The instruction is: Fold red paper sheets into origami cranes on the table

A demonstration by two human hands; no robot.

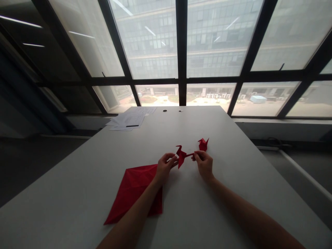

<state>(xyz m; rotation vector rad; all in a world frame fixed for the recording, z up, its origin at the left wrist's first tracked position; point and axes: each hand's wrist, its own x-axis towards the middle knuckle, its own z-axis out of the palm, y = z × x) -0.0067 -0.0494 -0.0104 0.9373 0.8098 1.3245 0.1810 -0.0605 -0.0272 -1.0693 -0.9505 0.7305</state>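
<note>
Red paper forms the folded crane (182,157) poised between the person's two hands, its hooked head pointing up and leftward. The right hand (204,164) pinches the crane's thin end between thumb and fingers, its forearm slanting in from the lower right. The left hand (166,165) reaches up from the lower left, thumb and fingers bent at the crane's other side; whether they clamp it or only touch it cannot be told. Folded cranes number two: the second crane (203,144) sits just beyond the right hand. One creased red sheet (132,186) lies beside the left hand, partly under its forearm. All rest on or above one white table (186,211). Well beyond the left hand are several overlapping white papers (128,119), bearing one dark strip (132,126). Dark-framed windows (155,41) stand farther ahead of both hands.
</note>
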